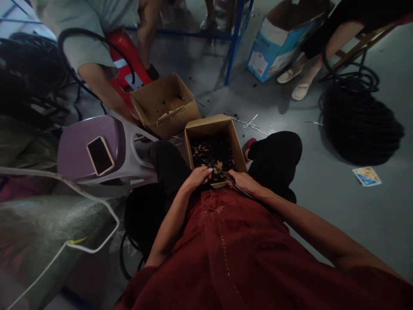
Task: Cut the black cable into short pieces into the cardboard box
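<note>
"Between our knees, what do we have in the head view?"

"We have an open cardboard box (239, 150) with lots of little black pieces (206, 144) in it. Our hands are over its near end. It may sit so close so that small bits drop inside and not on the floor."

"What is our left hand (200, 177) doing?"

"Its thumb and fingers are pinched close together, with almost no gap. They seem to hold a tiny dark bit (211, 164) at the tips, just over the box. A pinch suits a thing so small."

"And our right hand (244, 182)?"

"Its fingers are curled in around a long dark thing (241, 190), which lies by our lap and points at the left hand. It may be a tool or a cord; it is too dark for us to tell. Our arms are low and near our tummy, maybe to keep both hands steady."

"What is around us?"

"On our left, a phone (100, 156) lies flat on a purple stool (72, 142), likely to be near us but out of the way. Ahead is another cardboard box (180, 117). Next to it a co-worker's arm (103, 88) reaches down behind the stool, so we cannot see that hand well. On our right, a big black coil (359, 122) rests on the floor."
</note>
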A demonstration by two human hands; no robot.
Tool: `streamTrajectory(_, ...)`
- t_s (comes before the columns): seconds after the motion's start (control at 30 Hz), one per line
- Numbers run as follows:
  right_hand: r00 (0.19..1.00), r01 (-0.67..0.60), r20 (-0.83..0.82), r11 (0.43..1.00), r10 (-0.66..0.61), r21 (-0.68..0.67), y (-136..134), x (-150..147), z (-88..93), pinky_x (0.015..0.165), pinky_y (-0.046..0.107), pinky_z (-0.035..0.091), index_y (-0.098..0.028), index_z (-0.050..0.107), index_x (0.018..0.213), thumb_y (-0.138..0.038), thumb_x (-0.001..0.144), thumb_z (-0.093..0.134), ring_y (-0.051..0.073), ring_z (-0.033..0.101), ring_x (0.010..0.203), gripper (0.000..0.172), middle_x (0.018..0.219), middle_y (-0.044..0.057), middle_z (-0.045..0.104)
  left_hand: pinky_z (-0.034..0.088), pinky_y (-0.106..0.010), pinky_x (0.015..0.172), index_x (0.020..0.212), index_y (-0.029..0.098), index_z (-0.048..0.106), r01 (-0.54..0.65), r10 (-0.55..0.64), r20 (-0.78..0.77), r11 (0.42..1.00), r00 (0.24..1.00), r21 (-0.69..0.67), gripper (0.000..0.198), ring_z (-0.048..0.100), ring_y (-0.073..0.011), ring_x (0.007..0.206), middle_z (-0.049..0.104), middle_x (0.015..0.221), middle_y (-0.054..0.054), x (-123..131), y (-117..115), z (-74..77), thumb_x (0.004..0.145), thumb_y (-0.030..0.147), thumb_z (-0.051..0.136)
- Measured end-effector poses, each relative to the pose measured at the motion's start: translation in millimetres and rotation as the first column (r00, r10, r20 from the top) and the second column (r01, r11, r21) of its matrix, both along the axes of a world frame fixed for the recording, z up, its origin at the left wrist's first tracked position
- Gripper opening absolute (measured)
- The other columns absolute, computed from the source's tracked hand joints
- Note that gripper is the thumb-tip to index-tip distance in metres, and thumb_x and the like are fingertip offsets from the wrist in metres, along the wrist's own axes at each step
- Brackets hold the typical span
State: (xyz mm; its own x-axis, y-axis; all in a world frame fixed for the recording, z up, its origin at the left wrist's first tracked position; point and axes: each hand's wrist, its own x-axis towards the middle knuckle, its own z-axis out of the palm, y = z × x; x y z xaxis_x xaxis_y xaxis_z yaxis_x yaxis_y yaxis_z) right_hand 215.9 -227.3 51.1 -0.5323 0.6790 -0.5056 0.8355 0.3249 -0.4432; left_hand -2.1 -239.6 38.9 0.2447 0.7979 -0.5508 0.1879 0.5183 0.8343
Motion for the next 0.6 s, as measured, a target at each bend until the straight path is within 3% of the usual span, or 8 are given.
streamTrajectory(0.37,0.999,0.034,0.019,0.999,-0.034,-0.021,-4.5,-0.3,-6.6,0.054,0.024,0.029,-0.021,0.05,0.104,-0.033,0.087,0.043,0.019,0.062,0.068,0.022,0.088,0.008,0.068,0.028,-0.019,0.042,0.063,0.014,0.051,0.044,-0.044,0.022,0.999,0.999,-0.01,0.039,0.037,-0.005,0.042,0.046,0.053,0.003,-4.9,4.1,-5.4,0.081,0.048,0.051)
streamTrajectory(0.6,0.999,0.044,0.018,0.999,-0.045,0.008,-8.0,-0.7,-10.2,0.055,0.024,0.03,-0.02,0.051,0.104,-0.033,0.088,0.042,0.019,0.062,0.067,0.022,0.085,0.008,0.068,0.026,-0.017,0.04,0.076,0.011,0.058,0.01,-0.004,0.134,0.999,0.991,-0.041,0.039,0.037,-0.0033,0.043,0.049,0.06,0.003,-7.8,5.2,-4.9,0.079,0.05,0.053)
